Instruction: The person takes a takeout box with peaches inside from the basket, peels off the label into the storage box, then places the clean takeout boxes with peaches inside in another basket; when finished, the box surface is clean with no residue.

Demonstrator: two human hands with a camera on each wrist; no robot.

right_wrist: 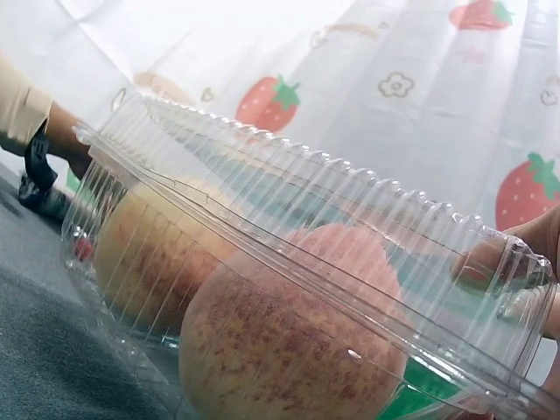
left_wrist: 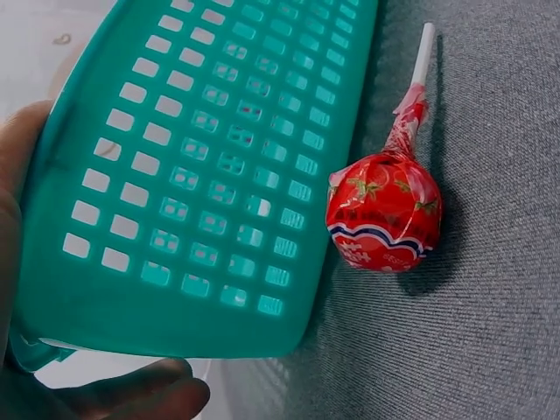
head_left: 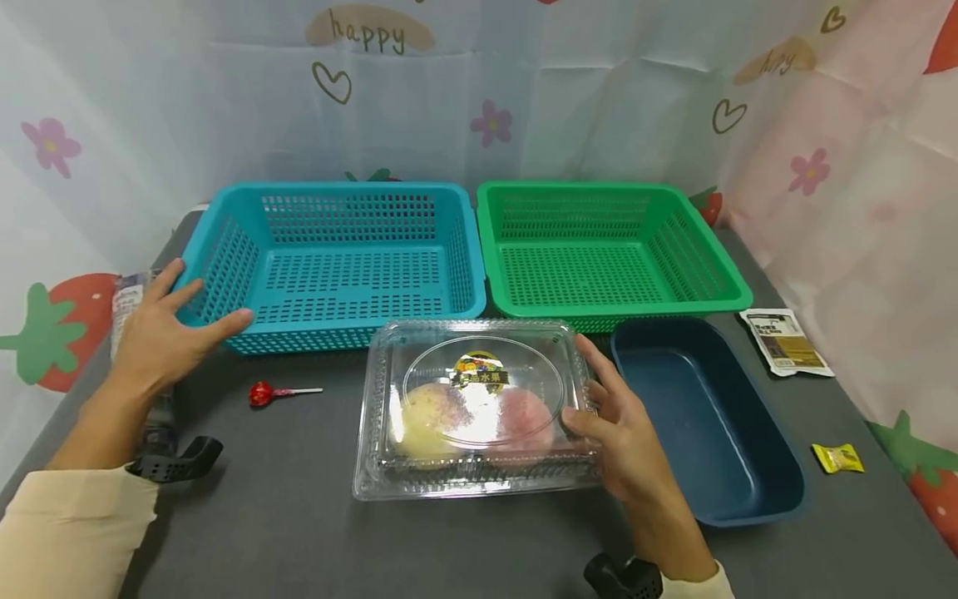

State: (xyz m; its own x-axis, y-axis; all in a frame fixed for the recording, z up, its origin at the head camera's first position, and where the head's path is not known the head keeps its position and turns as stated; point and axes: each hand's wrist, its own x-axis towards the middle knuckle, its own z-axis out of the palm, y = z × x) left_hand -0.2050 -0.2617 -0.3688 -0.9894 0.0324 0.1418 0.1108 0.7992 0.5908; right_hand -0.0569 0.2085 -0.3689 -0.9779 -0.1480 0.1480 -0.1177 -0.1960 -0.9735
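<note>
A clear plastic clamshell box [head_left: 382, 433] with a fruit label on its lid is at the front centre. Two peaches [right_wrist: 297, 341] sit inside it. My right hand [head_left: 624, 428] pinches the box's right edge, thumb on the lid. At the left front corner of the blue basket [head_left: 352, 326] is my left hand [head_left: 160, 337], its fingers spread and touching the rim. A red wrapped lollipop [head_left: 261, 394] lies in front of that basket; in the left wrist view the lollipop [left_wrist: 385, 214] is beside the basket's perforated wall.
A green basket [head_left: 614, 304] stands right of the blue one. In front of it is a dark blue tub [head_left: 718, 416]. On the right lie a white and brown packet [head_left: 786, 341] and a small yellow wrapped sweet [head_left: 838, 458]. A package [head_left: 125, 304] is partly hidden behind my left hand.
</note>
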